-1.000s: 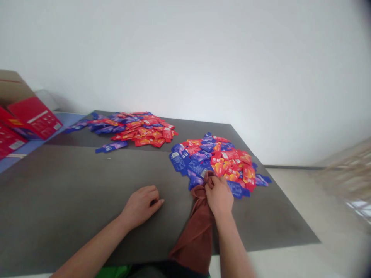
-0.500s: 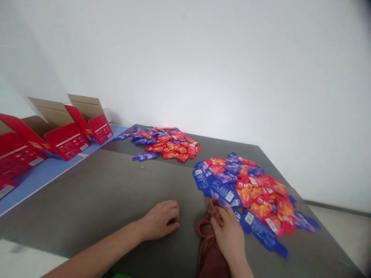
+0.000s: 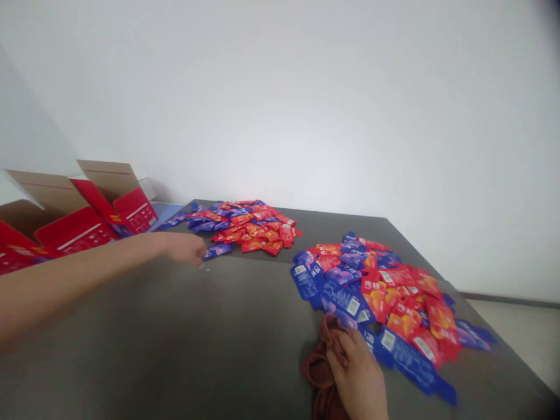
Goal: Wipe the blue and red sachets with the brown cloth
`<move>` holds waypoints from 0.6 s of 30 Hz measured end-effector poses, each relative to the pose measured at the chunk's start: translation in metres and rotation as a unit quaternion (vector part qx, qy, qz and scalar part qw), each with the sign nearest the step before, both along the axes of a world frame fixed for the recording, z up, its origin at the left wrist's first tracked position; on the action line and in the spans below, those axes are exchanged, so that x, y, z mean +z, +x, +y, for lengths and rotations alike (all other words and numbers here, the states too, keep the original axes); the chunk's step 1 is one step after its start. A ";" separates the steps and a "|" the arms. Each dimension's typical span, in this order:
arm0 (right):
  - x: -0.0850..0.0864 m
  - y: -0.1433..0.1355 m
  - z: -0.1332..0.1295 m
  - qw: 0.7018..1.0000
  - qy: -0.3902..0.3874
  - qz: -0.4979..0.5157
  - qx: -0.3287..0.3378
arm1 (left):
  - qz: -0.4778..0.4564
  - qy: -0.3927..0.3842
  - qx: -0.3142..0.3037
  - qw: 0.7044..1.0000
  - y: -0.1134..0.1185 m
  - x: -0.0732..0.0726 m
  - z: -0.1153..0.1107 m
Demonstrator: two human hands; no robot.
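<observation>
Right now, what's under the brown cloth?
Dark table shows left of the brown cloth, with packets by its far end. Directly underneath is covered by the cloth and right hand; can't tell.

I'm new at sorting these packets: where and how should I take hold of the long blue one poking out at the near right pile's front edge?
Probably by its narrow neck, coming in from the near right. The blue packet lies flat, its wide body against the pile, while the neck juts onto bare table; pinch the neck's two long edges.
</observation>
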State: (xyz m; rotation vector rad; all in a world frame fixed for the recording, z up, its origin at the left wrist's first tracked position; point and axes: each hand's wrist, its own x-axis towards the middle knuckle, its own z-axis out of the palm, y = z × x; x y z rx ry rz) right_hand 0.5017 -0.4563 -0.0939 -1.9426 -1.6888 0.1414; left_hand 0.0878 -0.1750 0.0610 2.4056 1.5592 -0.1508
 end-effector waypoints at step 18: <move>-0.007 0.012 -0.002 1.000 0.016 -0.013 0.005 | 0.081 0.031 -0.048 0.995 -0.018 -0.074 0.053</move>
